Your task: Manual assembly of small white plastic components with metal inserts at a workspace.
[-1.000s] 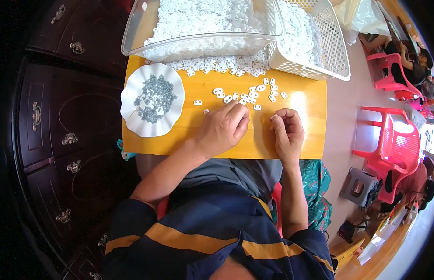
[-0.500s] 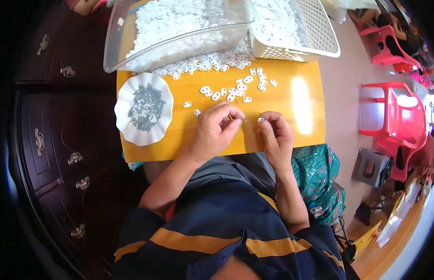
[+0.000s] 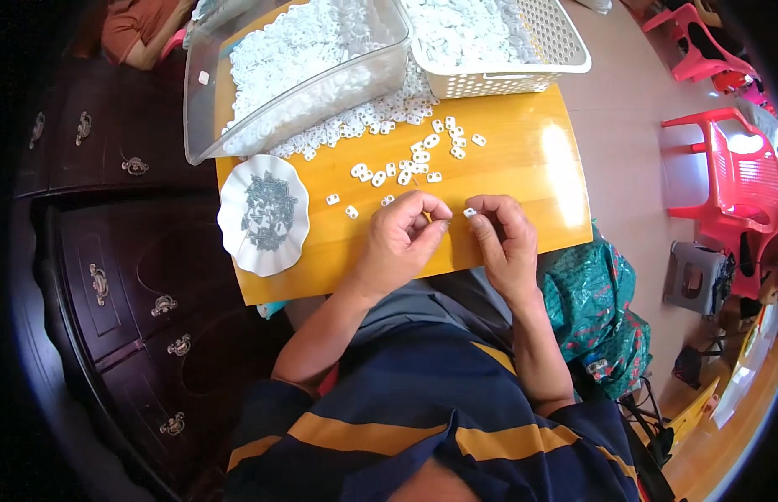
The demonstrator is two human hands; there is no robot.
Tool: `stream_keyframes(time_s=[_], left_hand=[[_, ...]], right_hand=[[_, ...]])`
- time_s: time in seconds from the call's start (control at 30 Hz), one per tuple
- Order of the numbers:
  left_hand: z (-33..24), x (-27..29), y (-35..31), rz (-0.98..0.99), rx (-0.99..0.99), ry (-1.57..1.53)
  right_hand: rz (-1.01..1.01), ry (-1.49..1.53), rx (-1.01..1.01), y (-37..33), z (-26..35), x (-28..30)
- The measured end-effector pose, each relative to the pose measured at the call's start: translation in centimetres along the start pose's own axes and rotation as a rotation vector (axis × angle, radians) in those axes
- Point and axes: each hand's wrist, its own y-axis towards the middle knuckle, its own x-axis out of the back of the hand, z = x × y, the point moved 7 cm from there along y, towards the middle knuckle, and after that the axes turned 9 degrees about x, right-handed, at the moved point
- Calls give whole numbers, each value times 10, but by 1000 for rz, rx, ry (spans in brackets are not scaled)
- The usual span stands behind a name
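Over the near part of the yellow tabletop (image 3: pixel 523 188), my two hands face each other with a small gap between them. My right hand (image 3: pixel 508 243) pinches a small white plastic piece (image 3: pixel 470 212) between thumb and forefinger. My left hand (image 3: pixel 406 238) is closed with thumb and forefinger together; whatever lies in that pinch is too small to name. Beyond them lie several loose white two-holed plastic pieces (image 3: pixel 421 156). To the left, a white scalloped dish (image 3: pixel 232 238) holds a heap of small thin grey pieces (image 3: pixel 270 205).
At the back, a clear plastic bin (image 3: pixel 207 117) and a white perforated basket (image 3: pixel 565 58) hold heaps of white pieces. Dark wooden drawers (image 3: pixel 88 276) flank the left. A green bag (image 3: pixel 594 293), a red chair (image 3: pixel 728 171) and a grey stool (image 3: pixel 694 272) stand right. Another person's arm (image 3: pixel 155 42) shows top left.
The whole view has shifted and turned slightly, so the table appears tilted. My hands stay facing each other, and the right still holds the white piece.
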Motion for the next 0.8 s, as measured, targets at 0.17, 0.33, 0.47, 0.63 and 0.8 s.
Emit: stream_keyframes(time_s=[0.17,0.33,0.47,0.63,0.8], left_hand=[[-2,-4,2,0,19,19],[-4,-3,5,16,3,47],[-7,-3,8,37,-10,52],[-10,-5,12,45,-7,76],[-15,-8,14,34,-50,150]], right_hand=[[57,-67,118,2,6,-2],[34,58,-50,-2,-5,-4],[77,27,37,0,-3,-6],[92,4,45,2,1,-5],[67,112,-61,-2,-7,-6]])
